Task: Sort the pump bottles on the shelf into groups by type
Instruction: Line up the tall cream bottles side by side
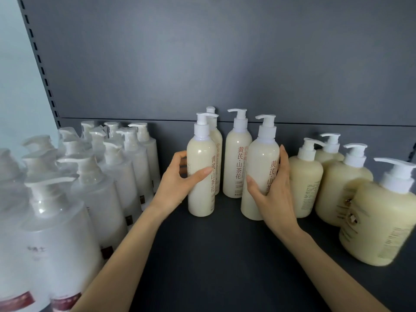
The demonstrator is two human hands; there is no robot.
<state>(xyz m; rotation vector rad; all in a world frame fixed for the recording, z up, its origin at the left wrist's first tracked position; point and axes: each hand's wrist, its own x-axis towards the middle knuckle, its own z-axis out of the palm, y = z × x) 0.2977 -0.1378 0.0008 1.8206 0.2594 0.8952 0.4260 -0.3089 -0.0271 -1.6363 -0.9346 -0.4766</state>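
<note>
Several slim cream pump bottles with red lettering stand in the middle of the dark shelf [225,255]. My left hand [177,183] grips the front-left slim bottle [201,167], thumb across its front. My right hand [273,194] grips the front-right slim bottle [261,161], fingers behind it. Two more slim bottles, one [237,161] and another [217,140], stand behind them against the back panel. Both held bottles are upright on the shelf.
Several white shrink-wrapped pump bottles [94,192] crowd the left side in rows. Several squat yellowish pump bottles [378,221] stand at the right. A grey back panel [225,64] closes the rear; a slotted upright [42,70] marks the left end.
</note>
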